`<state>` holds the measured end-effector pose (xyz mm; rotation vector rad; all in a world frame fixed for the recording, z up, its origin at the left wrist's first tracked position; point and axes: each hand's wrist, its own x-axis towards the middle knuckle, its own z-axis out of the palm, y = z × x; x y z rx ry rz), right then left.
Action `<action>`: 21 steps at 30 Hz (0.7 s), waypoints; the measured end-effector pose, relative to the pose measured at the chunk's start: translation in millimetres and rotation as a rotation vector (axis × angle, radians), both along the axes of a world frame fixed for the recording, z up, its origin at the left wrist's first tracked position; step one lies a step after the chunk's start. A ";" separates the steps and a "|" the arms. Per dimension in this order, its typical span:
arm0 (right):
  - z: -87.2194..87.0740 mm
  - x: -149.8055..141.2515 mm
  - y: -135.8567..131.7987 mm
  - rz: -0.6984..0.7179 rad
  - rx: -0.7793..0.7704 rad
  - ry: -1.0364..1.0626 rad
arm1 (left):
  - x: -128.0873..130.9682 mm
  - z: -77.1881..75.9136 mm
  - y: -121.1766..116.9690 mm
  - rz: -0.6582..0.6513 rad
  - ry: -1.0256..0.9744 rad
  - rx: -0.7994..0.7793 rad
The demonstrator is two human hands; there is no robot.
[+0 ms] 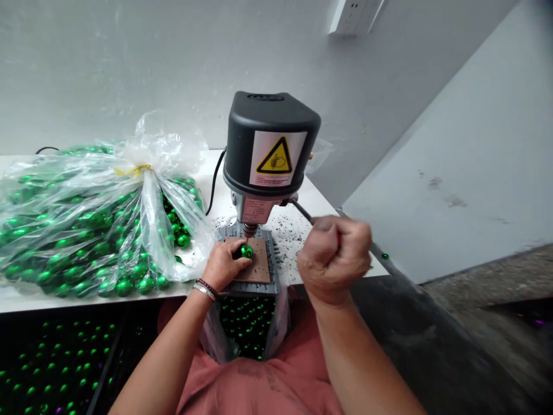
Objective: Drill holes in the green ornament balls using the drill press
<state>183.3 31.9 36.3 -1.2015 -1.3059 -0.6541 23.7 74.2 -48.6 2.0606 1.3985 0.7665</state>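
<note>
A small shiny green ball (246,252) sits on a brown board (260,266) under a bench drill press (270,138). My left hand (224,264) pinches the ball between thumb and fingers, right below the drill bit (247,241). The bit's tip looks to be at the top of the ball; whether it has entered I cannot tell. My right hand (334,253) is closed in a fist round the end of the drill press lever (301,209), to the right of the machine. The board lies on the grey metal base (273,275).
A large clear plastic bag (151,213) of green balls, tied with yellow string, lies on the white table (311,199) at left. Dark shavings surround the base. Below the edge, an open bag (248,325) of green balls is at my lap. More balls fill a dark container (56,357).
</note>
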 end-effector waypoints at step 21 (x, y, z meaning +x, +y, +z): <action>65.7 -0.7 22.4 0.054 -0.113 0.141 | -44.1 37.5 -47.5 0.186 -0.017 0.065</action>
